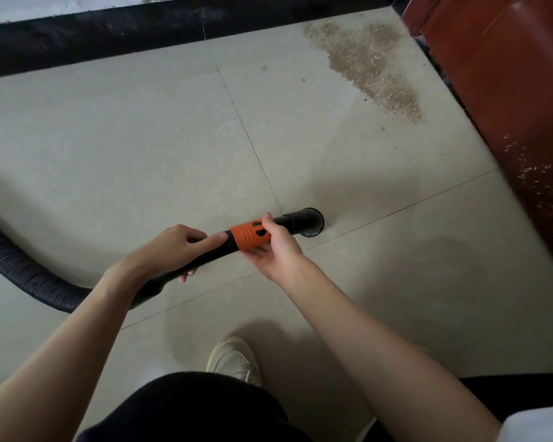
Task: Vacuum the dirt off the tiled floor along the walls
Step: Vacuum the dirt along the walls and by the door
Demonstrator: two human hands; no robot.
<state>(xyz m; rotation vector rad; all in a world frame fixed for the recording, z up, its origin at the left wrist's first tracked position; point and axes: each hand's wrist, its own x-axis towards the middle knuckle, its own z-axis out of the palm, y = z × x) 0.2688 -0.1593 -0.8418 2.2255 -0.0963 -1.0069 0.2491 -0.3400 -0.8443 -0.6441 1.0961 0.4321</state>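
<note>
Gripping the black vacuum wand (205, 258), the left hand (170, 250) is wrapping its shaft while the right hand (276, 247) is clasping the orange collar (248, 239). Its nozzle (312, 222) is resting on the tiled floor (125, 138), well apart from the dirt (364, 63) lying beside the wooden door (508, 74) near the black baseboard (93, 36).

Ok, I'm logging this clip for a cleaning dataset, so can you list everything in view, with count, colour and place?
floor: one, pale grey tiles, fills most of the view
dirt: one patch, tan, far right corner by the door
skirting: one, black, along the far wall
door: one, red-brown, right edge, specks low on it
nozzle: one, black, mouth near a tile joint
collar: one, orange, on the tube behind the nozzle
hose: one, black ribbed, curving in from the left
shoe: one, white, bottom centre
left hand: gripping the tube
right hand: on the collar
</note>
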